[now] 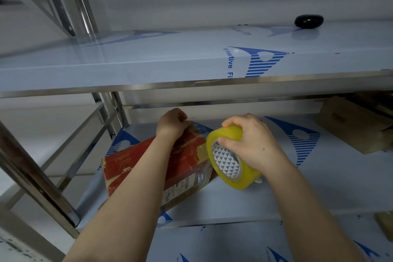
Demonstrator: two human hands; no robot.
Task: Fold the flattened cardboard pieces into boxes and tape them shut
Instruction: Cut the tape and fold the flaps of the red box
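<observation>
A red and brown cardboard box (127, 166) lies tilted on the lower shelf (319, 193). My left hand (171, 123) rests on the box's far top corner with its fingers curled over the edge. My right hand (251, 140) grips a yellow roll of clear tape (231, 161) just right of the box, thumb on the roll's inner rim. A strip of clear tape seems to run from the roll onto the box top. My left forearm hides the middle of the box.
A brown cardboard box (353, 127) sits at the far right of the lower shelf. A black round object (308, 21) lies on the upper shelf (148, 64). Steel shelf posts (36, 176) stand at the left. Another cardboard edge (386, 225) shows at the lower right.
</observation>
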